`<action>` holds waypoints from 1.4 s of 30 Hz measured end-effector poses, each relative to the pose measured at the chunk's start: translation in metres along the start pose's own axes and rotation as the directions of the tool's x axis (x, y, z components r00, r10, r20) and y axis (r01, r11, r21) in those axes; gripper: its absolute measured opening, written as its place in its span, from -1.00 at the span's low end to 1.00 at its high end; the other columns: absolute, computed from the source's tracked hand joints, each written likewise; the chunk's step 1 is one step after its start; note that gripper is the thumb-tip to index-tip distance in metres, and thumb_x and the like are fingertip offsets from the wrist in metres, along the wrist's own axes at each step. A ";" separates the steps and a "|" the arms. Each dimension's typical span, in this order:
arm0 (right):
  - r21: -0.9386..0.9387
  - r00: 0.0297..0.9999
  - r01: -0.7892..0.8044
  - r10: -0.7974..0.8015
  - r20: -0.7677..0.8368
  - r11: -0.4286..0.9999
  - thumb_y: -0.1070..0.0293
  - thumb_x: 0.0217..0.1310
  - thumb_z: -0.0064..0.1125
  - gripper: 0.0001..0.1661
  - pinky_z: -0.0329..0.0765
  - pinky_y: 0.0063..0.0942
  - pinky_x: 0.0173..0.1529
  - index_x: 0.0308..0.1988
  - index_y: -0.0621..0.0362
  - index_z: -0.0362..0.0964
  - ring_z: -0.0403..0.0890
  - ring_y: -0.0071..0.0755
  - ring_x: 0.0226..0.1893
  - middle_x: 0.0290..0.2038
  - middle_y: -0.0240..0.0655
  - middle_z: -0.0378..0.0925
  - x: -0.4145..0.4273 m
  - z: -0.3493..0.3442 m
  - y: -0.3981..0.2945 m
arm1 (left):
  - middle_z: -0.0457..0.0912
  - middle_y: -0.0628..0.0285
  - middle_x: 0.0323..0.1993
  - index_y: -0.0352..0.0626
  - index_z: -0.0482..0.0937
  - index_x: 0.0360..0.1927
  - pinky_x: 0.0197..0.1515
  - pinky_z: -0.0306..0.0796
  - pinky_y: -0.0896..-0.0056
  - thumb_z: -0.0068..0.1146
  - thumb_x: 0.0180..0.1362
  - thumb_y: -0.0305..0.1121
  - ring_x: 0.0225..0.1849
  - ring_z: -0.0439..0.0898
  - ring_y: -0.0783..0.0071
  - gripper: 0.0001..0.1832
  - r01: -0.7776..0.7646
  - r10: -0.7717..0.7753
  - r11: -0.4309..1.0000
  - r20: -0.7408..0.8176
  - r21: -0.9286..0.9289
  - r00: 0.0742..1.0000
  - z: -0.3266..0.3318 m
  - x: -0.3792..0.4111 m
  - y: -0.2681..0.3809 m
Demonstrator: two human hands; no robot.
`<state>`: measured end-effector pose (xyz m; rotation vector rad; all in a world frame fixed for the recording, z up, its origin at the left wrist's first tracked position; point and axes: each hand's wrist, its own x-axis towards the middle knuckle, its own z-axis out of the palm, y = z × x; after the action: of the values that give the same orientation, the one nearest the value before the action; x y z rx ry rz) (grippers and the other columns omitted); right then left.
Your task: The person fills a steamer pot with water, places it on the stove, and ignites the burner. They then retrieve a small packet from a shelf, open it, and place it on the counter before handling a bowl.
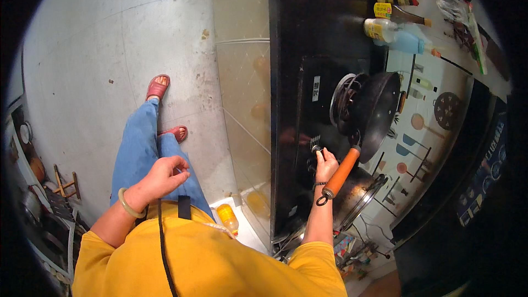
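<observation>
My right hand point(326, 165) pinches a round control knob point(317, 149) on the front of a black gas stove point(307, 111). A black wok point(373, 111) rests tilted-looking on the burner point(344, 99) just beyond that hand. Its orange wooden handle point(342, 171) reaches back past my right wrist, which wears a dark beaded bracelet. My left hand point(167, 177) hangs in front of my waist over blue jeans, its fingers loosely curled with a gap to the thumb. I see nothing held there. A pale bangle point(130, 204) circles the left wrist.
A metal pot point(354, 198) stands beside my right forearm. Several bottles point(381, 29) line the back of the black counter point(321, 16). An oil bottle point(227, 218) is low beside the cabinet point(243, 90). A rack with pots point(45, 222) and a small wooden stool point(66, 183) stand left.
</observation>
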<state>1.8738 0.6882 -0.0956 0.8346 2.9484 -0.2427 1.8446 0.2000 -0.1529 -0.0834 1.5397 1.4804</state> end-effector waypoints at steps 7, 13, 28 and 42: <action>0.039 0.999 -0.023 0.022 0.032 0.999 0.36 0.04 0.23 -0.65 0.41 -0.39 0.03 -0.16 0.34 0.49 0.54 -0.18 -0.17 -0.22 -0.09 0.54 -0.001 -0.001 0.000 | 0.53 0.18 -0.56 -0.37 0.50 -0.30 -0.50 0.37 0.50 0.14 0.02 -0.40 -0.56 0.46 0.57 -0.77 -0.008 0.006 0.998 -0.037 -0.055 0.999 0.001 0.003 -0.009; 0.017 1.000 0.025 -0.025 -0.009 1.000 0.42 0.03 0.24 -0.62 0.44 -0.54 -0.07 -0.13 0.39 0.46 0.56 -0.36 -0.22 -0.23 -0.17 0.57 -0.003 -0.001 -0.002 | 0.52 0.27 -0.48 -0.37 0.46 -0.27 -0.41 0.42 0.60 0.10 0.08 -0.45 -0.45 0.51 0.63 -0.81 0.048 -0.047 0.998 0.029 -0.036 0.998 0.000 0.001 -0.005; -0.011 1.000 -0.016 0.017 0.022 1.000 0.29 0.08 0.20 -0.60 0.39 -0.36 0.06 -0.12 0.35 0.47 0.53 -0.14 -0.13 -0.17 -0.07 0.53 -0.003 -0.002 0.002 | 0.54 0.23 -0.45 -0.38 0.47 -0.27 -0.38 0.45 0.56 0.08 0.08 -0.47 -0.43 0.55 0.58 -0.81 0.048 -0.047 0.999 0.029 -0.011 0.998 -0.004 -0.001 -0.001; -0.071 0.997 0.031 -0.036 -0.071 0.997 0.40 0.03 0.25 -0.64 0.46 -0.51 -0.07 -0.15 0.37 0.48 0.58 -0.31 -0.23 -0.25 -0.14 0.58 -0.005 0.005 0.004 | 0.52 0.18 -0.57 -0.36 0.50 -0.33 -0.51 0.37 0.50 0.14 0.01 -0.42 -0.58 0.45 0.57 -0.79 -0.020 0.017 0.998 -0.058 -0.057 0.998 -0.003 -0.003 -0.009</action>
<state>1.8797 0.6879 -0.1005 0.8029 3.0198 -0.1131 1.8501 0.1936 -0.1576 -0.1470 1.5480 1.5488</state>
